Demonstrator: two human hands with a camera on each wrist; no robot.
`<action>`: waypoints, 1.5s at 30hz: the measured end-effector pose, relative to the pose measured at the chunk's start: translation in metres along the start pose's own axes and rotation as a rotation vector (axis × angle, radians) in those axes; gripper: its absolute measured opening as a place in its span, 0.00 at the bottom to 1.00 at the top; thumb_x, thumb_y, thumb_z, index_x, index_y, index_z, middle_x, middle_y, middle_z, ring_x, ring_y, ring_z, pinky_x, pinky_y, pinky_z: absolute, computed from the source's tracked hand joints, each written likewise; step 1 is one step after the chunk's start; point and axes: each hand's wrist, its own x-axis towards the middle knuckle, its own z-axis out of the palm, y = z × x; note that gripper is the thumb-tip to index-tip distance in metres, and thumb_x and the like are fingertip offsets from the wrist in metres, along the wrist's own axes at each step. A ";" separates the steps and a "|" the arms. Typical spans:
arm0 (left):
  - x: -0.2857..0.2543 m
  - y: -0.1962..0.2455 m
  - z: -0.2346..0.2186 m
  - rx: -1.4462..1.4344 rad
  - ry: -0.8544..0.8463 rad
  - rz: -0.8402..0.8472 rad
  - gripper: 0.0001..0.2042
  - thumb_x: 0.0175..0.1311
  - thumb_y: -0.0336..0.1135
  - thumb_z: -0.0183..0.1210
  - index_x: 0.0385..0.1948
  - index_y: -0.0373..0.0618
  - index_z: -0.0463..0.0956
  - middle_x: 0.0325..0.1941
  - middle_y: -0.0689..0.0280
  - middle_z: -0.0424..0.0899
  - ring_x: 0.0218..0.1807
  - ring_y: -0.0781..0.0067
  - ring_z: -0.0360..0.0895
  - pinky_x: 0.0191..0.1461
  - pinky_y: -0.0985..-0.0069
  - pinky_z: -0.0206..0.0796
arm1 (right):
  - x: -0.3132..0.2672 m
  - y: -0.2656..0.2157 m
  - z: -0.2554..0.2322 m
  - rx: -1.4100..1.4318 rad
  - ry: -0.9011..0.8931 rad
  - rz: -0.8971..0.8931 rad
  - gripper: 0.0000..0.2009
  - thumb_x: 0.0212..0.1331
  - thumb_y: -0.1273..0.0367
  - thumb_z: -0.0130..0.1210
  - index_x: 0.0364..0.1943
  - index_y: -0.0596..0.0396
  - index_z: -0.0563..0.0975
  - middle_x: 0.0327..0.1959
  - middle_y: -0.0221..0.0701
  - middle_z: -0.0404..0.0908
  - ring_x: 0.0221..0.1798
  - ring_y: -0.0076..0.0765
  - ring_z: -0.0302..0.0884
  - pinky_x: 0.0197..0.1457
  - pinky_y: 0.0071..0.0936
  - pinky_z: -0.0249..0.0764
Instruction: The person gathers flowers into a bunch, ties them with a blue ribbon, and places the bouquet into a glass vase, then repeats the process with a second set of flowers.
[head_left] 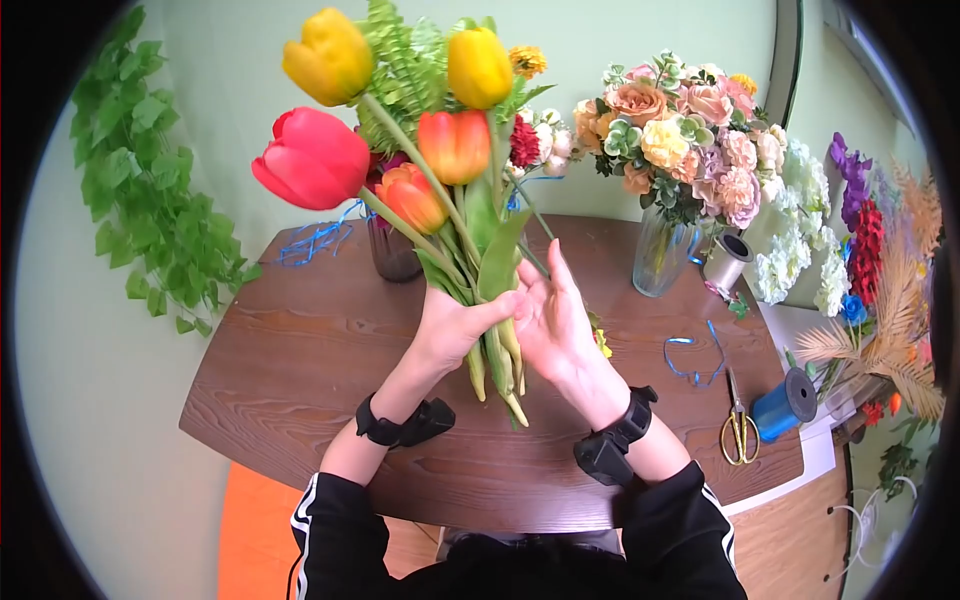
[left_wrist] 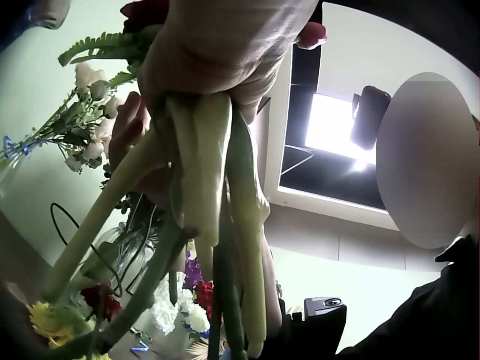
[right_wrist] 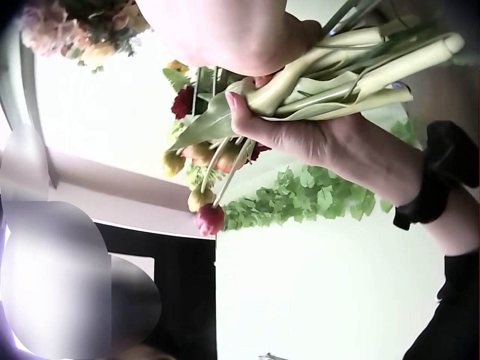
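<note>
In the head view my left hand (head_left: 455,325) grips a bunch of artificial tulips by the stems (head_left: 500,365), its thumb across the front. The blooms fan out above: a pink tulip (head_left: 312,160), two yellow ones (head_left: 478,68) and two orange ones (head_left: 455,147), with green fern (head_left: 405,70) behind. My right hand (head_left: 555,320) lies against the right side of the stems, palm turned up and fingers extended, some hidden behind them. The left wrist view shows pale stem ends (left_wrist: 202,165) hanging below the left hand. A dark red flower (right_wrist: 181,103) shows among the blooms in the right wrist view.
On the brown table (head_left: 300,370) stand a dark vase (head_left: 395,255) and a glass vase (head_left: 662,255) of roses (head_left: 665,145). To the right are gold-handled scissors (head_left: 740,435), a blue ribbon spool (head_left: 785,405) and a silver spool (head_left: 727,262). Ivy (head_left: 150,170) hangs at left.
</note>
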 end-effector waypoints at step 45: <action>0.005 -0.005 -0.016 0.199 0.025 0.137 0.24 0.43 0.24 0.60 0.45 0.37 0.61 0.44 0.62 0.70 0.44 0.74 0.71 0.47 0.75 0.64 | -0.014 -0.003 0.007 -1.427 0.103 -0.610 0.34 0.51 0.70 0.49 0.59 0.50 0.42 0.36 0.40 0.60 0.42 0.39 0.68 0.40 0.31 0.67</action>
